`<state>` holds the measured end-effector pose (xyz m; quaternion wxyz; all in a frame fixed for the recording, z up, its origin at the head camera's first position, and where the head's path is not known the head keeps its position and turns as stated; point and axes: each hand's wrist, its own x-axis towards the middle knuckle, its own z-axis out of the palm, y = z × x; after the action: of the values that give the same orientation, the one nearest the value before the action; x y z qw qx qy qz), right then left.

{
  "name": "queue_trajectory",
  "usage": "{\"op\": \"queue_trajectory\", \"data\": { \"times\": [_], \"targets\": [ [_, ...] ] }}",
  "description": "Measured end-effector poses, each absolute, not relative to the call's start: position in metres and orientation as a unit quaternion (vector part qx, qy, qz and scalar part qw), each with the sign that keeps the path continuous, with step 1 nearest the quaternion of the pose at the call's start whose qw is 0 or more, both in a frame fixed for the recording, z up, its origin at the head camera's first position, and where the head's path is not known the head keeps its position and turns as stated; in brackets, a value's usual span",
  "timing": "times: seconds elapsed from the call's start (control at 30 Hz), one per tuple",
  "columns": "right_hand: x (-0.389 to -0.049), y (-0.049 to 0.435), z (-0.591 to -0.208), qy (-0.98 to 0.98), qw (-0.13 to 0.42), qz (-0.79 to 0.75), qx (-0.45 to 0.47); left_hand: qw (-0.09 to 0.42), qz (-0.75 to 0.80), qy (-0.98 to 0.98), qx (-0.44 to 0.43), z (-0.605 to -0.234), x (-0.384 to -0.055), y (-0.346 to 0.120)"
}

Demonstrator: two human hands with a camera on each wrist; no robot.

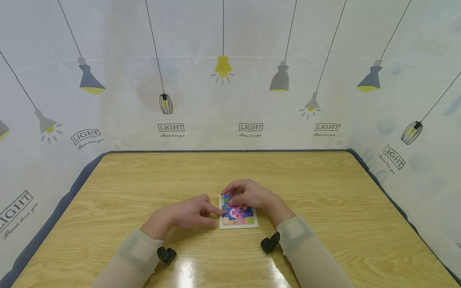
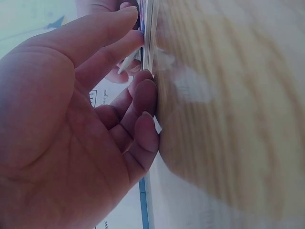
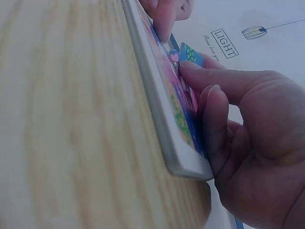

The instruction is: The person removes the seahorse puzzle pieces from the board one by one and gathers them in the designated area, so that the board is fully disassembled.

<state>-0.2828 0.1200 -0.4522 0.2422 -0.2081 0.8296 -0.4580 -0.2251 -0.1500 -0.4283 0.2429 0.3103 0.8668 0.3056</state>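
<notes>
A small picture puzzle [image 1: 237,216] in a white frame lies flat on the table, its picture pink, blue and green. My right hand [image 1: 253,195] reaches over its upper right part. Between thumb and finger it pinches a blue puzzle piece with green spots [image 3: 189,54], tilted up from the board in the right wrist view. From the left, my left hand [image 1: 189,212] touches the puzzle's left side with an outstretched index finger. The other fingers of that hand [image 2: 145,102] are bent, their tips resting on the table in the left wrist view.
The wooden table [image 1: 162,172] stretches out around the puzzle. Behind it and at both sides hangs a pale cloth wall [image 1: 201,104] printed with lamps. A dark blue edging [image 1: 230,151] runs along the table's far side.
</notes>
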Motion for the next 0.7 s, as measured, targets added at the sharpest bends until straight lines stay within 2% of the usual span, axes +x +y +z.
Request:
{"op": "queue_trajectory", "data": {
  "times": [0.7],
  "targets": [
    [-0.2833,0.1224,-0.4546,0.828,0.239,-0.463,-0.21,0.247,0.308,0.868,0.302,-0.4274,-0.225,-0.15]
  ]
}}
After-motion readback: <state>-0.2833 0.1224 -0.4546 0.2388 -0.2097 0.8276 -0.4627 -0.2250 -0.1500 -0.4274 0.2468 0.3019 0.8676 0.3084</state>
